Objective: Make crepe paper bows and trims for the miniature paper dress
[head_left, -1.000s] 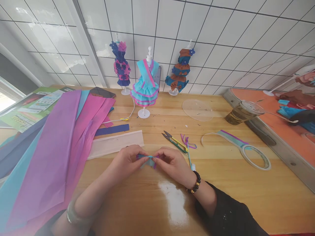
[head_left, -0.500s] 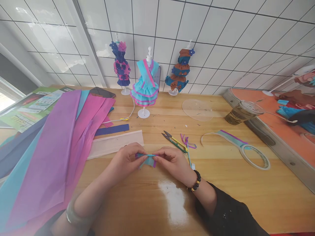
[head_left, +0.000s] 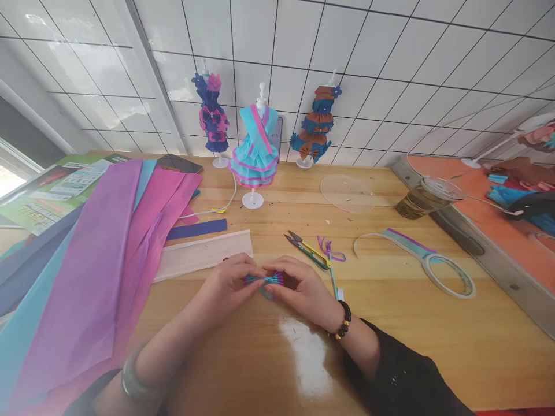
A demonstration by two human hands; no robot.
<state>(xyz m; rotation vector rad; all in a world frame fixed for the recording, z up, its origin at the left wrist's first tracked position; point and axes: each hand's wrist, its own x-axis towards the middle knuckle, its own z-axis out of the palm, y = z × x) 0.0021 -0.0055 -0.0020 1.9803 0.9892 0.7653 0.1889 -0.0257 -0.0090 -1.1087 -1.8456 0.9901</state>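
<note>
Between my two hands is a small piece of blue crepe paper [head_left: 274, 279] with purple edges, gathered narrow at its middle and fanned out at the right. My left hand [head_left: 232, 284] pinches it near the middle with thumb and fingertips. My right hand [head_left: 303, 289] is closed on it from the other side, thumb below and fingers above. Fingers hide part of the paper. Just beyond my right hand lie thread snips [head_left: 309, 249] and a scrap of purple ribbon-like strips [head_left: 332, 251]. A pale paper strip [head_left: 203, 254] lies beyond my left hand.
Crepe paper sheets [head_left: 82, 277] spread over the left side. Three small dress forms stand along the tiled wall, the middle one in a blue dress [head_left: 255, 150]. A tape roll [head_left: 451, 277], a clear disc [head_left: 347, 193] and a lidded cup [head_left: 427, 197] are at right.
The paper between my fingers has gone from a flatter piece with a hanging lower part to one bunched at the middle. My hands have moved closer together.
</note>
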